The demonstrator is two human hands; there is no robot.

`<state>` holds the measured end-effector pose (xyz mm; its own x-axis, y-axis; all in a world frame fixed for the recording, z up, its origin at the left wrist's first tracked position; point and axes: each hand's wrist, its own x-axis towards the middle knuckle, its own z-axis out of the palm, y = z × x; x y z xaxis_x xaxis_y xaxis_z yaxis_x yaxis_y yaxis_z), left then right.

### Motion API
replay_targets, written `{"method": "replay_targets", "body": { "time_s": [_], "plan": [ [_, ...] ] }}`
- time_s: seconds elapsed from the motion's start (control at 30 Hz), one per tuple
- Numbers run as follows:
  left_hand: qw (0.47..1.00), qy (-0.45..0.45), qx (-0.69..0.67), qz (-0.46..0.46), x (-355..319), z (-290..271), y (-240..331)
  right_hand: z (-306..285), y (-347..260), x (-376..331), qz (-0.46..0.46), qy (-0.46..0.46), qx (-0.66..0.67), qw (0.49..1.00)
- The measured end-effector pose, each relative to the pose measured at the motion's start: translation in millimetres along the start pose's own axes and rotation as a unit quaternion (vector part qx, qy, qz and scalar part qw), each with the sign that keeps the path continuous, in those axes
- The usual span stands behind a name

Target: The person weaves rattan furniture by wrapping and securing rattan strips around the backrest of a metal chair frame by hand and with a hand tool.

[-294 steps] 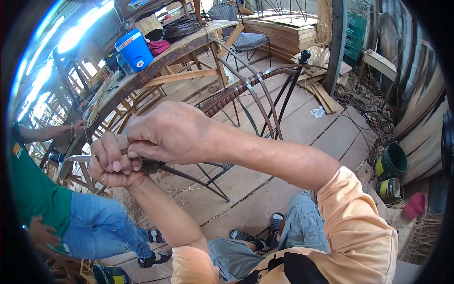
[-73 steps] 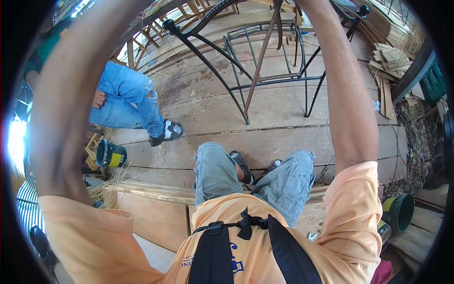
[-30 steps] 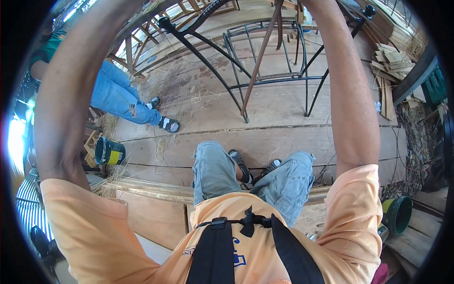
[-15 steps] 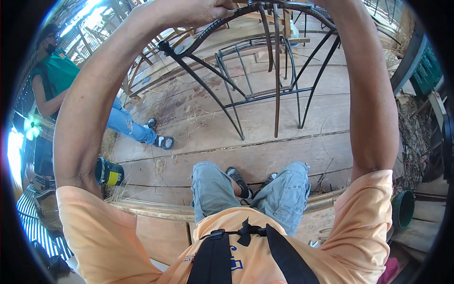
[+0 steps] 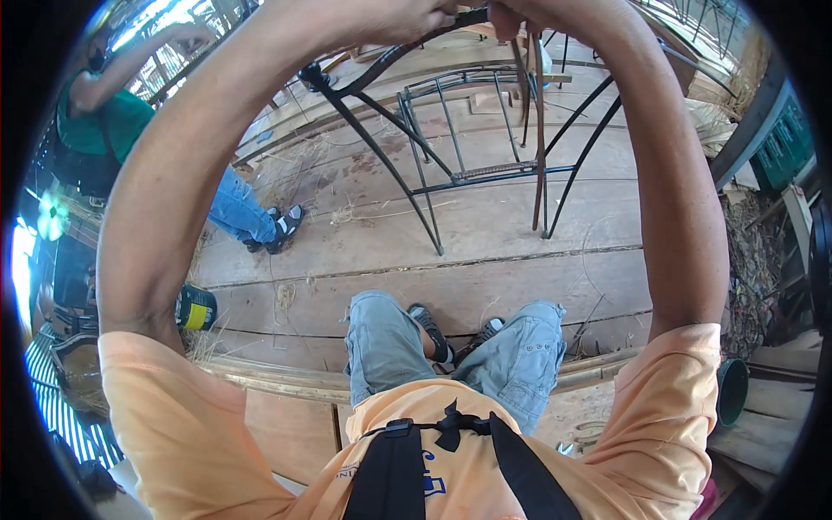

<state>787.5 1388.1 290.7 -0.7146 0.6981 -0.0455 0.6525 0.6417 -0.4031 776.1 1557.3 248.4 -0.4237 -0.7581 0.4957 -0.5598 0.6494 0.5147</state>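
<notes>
A dark metal chair frame (image 5: 392,130) stands on thin legs in front of me, its curved top rail partly wrapped in a dark strip. My left hand (image 5: 423,19) is closed on the rail at the upper edge of the view. Close beside it, my right hand (image 5: 530,12) has its fingers bent and pressed together at the rail, where the loose brown strip (image 5: 539,165) hangs down. The strip's long ends reach nearly to the feet of the frame. The upper parts of both hands are cut off by the picture edge.
At the left a person in a green shirt (image 5: 102,121) stands with an arm raised. A dark bucket with a yellow label (image 5: 198,308) sits by my left elbow, a green container (image 5: 732,392) at the right. Straw litters the plank floor (image 5: 364,295); bamboo poles (image 5: 286,383) cross before me.
My right hand has come left along the rail, close to my left hand. The hanging strips have swung slightly right. The person in green has raised an arm and shifted their feet.
</notes>
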Motion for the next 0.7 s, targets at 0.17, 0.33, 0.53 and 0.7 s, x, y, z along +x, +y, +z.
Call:
{"method": "replay_targets", "body": {
  "time_s": [0.17, 0.33, 0.53, 0.7],
  "plan": [
    [0.941, 0.235, -0.073, 0.231, -19, 29, -25, -20, -23, 6, 0.222, -0.054, 0.179, 0.957],
    [0.989, 0.104, -0.098, 0.028, 3, 34, -26, -12, -12, 8, 0.324, -0.119, 0.197, 0.918],
    [0.981, 0.134, -0.127, 0.064, 10, 40, -26, 7, 0, 1, 0.035, -0.106, -0.112, 0.987],
    [0.967, 0.194, -0.129, 0.104, 17, 63, -41, -5, -4, 1, -0.093, -0.012, -0.143, 0.985]
  ]
}}
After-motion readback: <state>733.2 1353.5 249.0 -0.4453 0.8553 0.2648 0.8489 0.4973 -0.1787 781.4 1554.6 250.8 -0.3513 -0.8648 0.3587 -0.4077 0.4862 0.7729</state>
